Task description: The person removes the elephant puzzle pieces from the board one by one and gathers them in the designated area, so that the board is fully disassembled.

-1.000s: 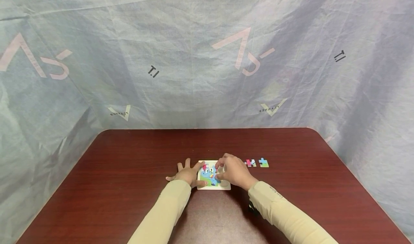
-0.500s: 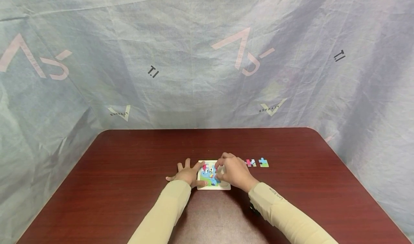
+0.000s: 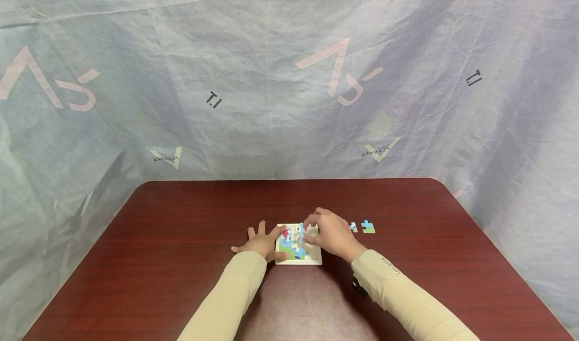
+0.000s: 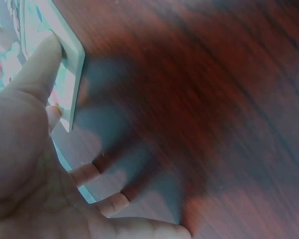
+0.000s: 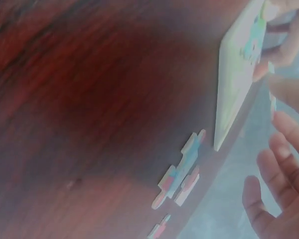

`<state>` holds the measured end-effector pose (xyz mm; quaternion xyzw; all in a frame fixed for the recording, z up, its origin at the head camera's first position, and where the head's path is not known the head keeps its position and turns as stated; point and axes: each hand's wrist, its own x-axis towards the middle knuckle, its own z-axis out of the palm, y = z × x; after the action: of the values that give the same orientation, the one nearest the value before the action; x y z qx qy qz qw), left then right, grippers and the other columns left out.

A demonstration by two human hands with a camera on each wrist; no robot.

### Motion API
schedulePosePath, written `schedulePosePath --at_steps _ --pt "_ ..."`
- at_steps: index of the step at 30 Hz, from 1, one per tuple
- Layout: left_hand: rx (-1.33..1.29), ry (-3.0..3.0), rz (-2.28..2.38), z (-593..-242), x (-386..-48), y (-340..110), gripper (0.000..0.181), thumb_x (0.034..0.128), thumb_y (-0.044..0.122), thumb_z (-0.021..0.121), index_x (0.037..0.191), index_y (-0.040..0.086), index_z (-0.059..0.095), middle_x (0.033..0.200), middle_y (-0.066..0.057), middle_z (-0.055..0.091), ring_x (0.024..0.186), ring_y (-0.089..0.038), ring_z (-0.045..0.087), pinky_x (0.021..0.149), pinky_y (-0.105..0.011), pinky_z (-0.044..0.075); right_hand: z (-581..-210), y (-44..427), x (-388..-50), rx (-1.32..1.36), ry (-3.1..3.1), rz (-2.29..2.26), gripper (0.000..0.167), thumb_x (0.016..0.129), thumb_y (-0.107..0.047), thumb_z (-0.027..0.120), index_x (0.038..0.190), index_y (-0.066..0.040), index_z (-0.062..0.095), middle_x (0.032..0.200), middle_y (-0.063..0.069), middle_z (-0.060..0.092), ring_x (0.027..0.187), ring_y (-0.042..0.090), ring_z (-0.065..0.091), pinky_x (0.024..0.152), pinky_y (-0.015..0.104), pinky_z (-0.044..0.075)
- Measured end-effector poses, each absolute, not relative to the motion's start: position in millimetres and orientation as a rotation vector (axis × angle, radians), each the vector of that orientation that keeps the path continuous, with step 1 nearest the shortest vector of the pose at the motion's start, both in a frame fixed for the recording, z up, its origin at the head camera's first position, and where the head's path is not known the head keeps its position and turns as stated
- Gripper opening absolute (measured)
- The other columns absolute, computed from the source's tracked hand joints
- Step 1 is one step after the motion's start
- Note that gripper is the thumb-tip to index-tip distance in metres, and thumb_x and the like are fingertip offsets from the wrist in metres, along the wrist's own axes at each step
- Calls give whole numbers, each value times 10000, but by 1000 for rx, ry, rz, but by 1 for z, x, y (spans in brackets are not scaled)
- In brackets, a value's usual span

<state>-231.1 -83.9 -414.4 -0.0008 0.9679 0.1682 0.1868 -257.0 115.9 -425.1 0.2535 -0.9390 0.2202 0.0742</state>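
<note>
A jigsaw board (image 3: 312, 262) with a pale frame and a blue cartoon animal picture lies on the table. My left hand (image 3: 259, 244) spreads its fingers beside the board's left edge, with thumb and index finger resting on the board; the left wrist view shows the thumb (image 4: 45, 62) pressing on it. Over the right half of the board my right hand (image 3: 332, 234) pinches a blue puzzle piece (image 3: 301, 232) between thumb and fingers. This piece stands tilted on edge above the picture. In the right wrist view the piece (image 5: 273, 97) appears as a thin sliver.
To the right of the board lie a blue and green puzzle piece (image 3: 368, 227) and a pink and white puzzle piece (image 3: 353, 227), partly behind my right hand. Several loose pieces show in the right wrist view. A grey cloth (image 3: 271, 105) hangs behind the dark red table (image 3: 190, 215).
My right hand has risen slightly and shifted right, tilting the pinched piece up from the board and showing more bare board below it. The left hand stays in place.
</note>
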Motion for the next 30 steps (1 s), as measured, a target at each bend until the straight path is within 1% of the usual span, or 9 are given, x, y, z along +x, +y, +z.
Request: schedulePosePath --at_steps 4,7,10,13,20,26,30 --pt "0 2723 472 -415 -232 -84 766 909 408 771 1566 321 387 1642 -160 185 1473 -461 186 962 -858 267 -424 121 -259 777 -2858 829 202 828 -225 871 989 -167 764 934 -28 602 735 103 552 572 264 460" --pt "0 2721 475 -414 -232 -84 767 907 407 774 1565 322 388 1643 -162 182 1475 -463 181 963 -860 263 -423 125 -260 802 -2867 938 193 843 -212 860 1003 -159 766 933 -13 595 711 102 511 579 271 457" --pt "4 2721 485 -413 -230 -83 767 905 406 777 1562 319 392 1641 -166 182 1478 -468 174 958 -864 260 -424 130 -261 822 -2864 988 188 850 -214 853 1008 -158 767 923 5 594 718 109 488 597 277 450" --pt "4 2718 492 -413 -229 -83 772 905 407 778 1565 316 387 1644 -167 177 1483 -469 166 958 -867 253 -424 135 -261 832 -2865 1015 187 856 -215 848 1014 -156 767 922 24 600 750 132 497 619 285 454" --pt "-9 2705 490 -411 -228 -83 783 915 399 766 1579 316 359 1657 -151 156 1495 -455 150 975 -863 236 -423 149 -259 837 -2862 1082 192 855 -205 848 1021 -153 768 941 58 610 812 230 546 650 294 463" --pt "8 2705 488 -411 -228 -84 787 916 412 761 1582 317 353 1663 -156 142 1498 -455 138 970 -867 236 -424 164 -258 837 -2853 1114 220 855 -202 846 1051 -143 764 951 80 605 809 221 531 663 296 473" --pt "19 2703 490 -409 -227 -84 784 922 410 756 1584 308 350 1663 -161 139 1499 -457 134 971 -866 234 -424 173 -258 819 -2838 1141 225 844 -204 855 1043 -144 771 941 82 615 799 229 536 668 285 483"
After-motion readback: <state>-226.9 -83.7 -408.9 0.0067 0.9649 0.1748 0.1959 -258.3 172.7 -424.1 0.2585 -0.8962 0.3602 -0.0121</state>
